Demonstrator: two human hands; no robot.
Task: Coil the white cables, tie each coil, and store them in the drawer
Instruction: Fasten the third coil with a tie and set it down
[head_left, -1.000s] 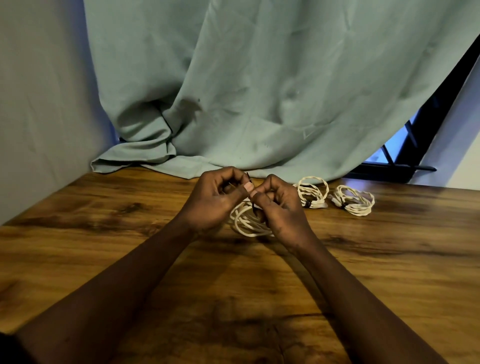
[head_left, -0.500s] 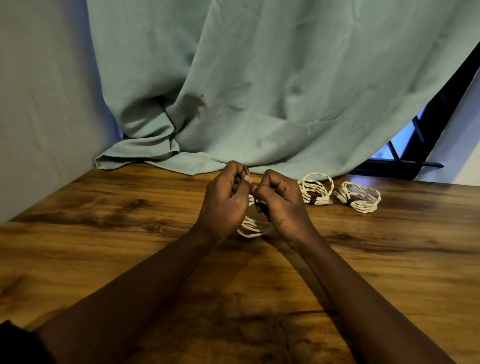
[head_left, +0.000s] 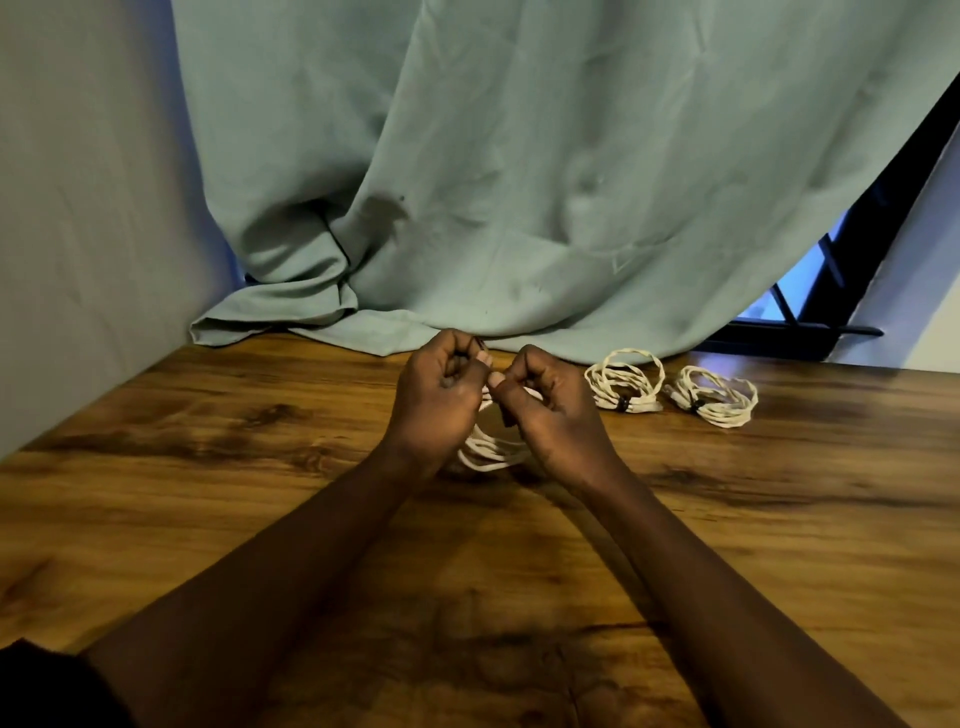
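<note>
A white cable coil (head_left: 491, 451) hangs between my two hands just above the wooden table (head_left: 208, 467); most of it is hidden behind them. My left hand (head_left: 439, 400) and my right hand (head_left: 550, 410) are held close together with curled fingers, each pinching a thin dark tie at the coil's top. Two more white coils lie to the right on the table, one (head_left: 626, 387) nearer my right hand and one (head_left: 714, 397) further right, each bound with a dark tie. No drawer is in view.
A teal curtain (head_left: 519, 182) drapes onto the table's back edge. A pale wall (head_left: 78, 234) runs along the left side. A dark window frame (head_left: 831, 322) shows at the back right. Bare wood stretches in front of my forearms.
My hands have lifted the coil slightly off the table and drawn closer together, still working the tie. The two coils on the right have not moved.
</note>
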